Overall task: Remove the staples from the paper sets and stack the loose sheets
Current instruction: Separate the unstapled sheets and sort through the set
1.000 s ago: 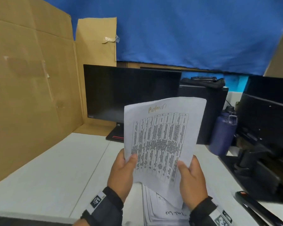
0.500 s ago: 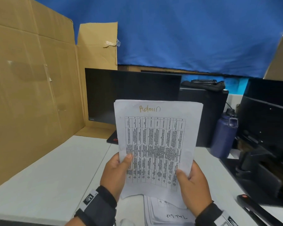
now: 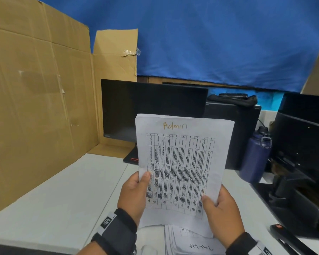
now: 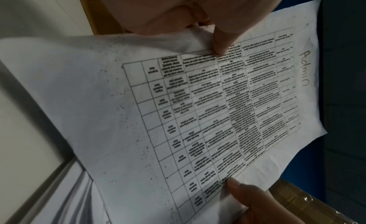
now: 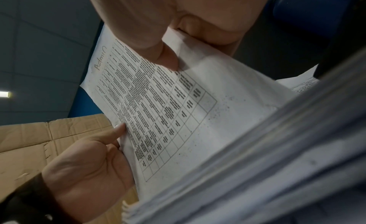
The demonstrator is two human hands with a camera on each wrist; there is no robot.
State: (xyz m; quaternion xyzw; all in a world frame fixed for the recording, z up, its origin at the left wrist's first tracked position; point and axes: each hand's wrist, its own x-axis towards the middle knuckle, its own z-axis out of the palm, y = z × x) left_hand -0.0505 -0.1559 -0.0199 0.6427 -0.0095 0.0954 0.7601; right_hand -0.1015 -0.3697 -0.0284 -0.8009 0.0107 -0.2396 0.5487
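I hold a paper set (image 3: pixel 182 162) upright above the desk; its top sheet carries a printed table and the handwritten word "Admin". My left hand (image 3: pixel 134 192) pinches its left edge, thumb on the front. My right hand (image 3: pixel 221 210) pinches the lower right edge, thumb (image 5: pixel 168 58) pressed on the print. The same set (image 4: pixel 198 109) fills the left wrist view, where my left thumb (image 4: pixel 221 41) lies on the table grid. A stack of loose sheets (image 3: pixel 190 242) lies on the desk under my hands. No staple shows in any view.
A black tool with a red mark (image 3: pixel 287 238) lies at the desk's right edge. A dark monitor (image 3: pixel 151 109) stands behind, a blue bottle (image 3: pixel 256 155) to its right, black equipment (image 3: pixel 302 162) at far right. Cardboard panels (image 3: pixel 35 107) wall off the left side. The white desk (image 3: pixel 53 196) extends leftward.
The paper set has swung from a rightward tilt to nearly upright and shifted slightly left. Both hands keep their hold on its lower edges.
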